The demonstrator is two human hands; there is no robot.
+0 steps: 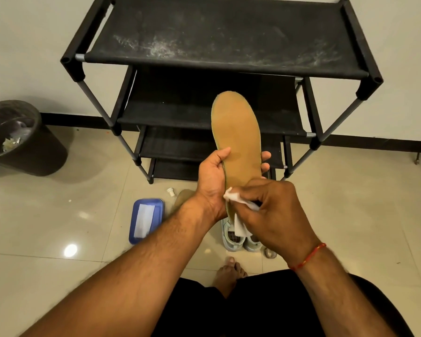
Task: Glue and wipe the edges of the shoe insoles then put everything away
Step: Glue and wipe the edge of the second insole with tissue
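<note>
The long tan insole [237, 135] stands nearly upright, toe end up, in front of the lower shelves of the black fabric shoe rack [219, 42], its narrow middle held by the left grip [212, 181]. A crumpled white wipe [238, 201], pinched in the right grip [272, 215], touches the insole's left edge near the heel. On the floor just before the rack lie a second tan insole [184, 197], partly hidden, a small white cap [171, 192], a flat blue pack with a white panel [146, 220] and pale shoes [238, 239].
</note>
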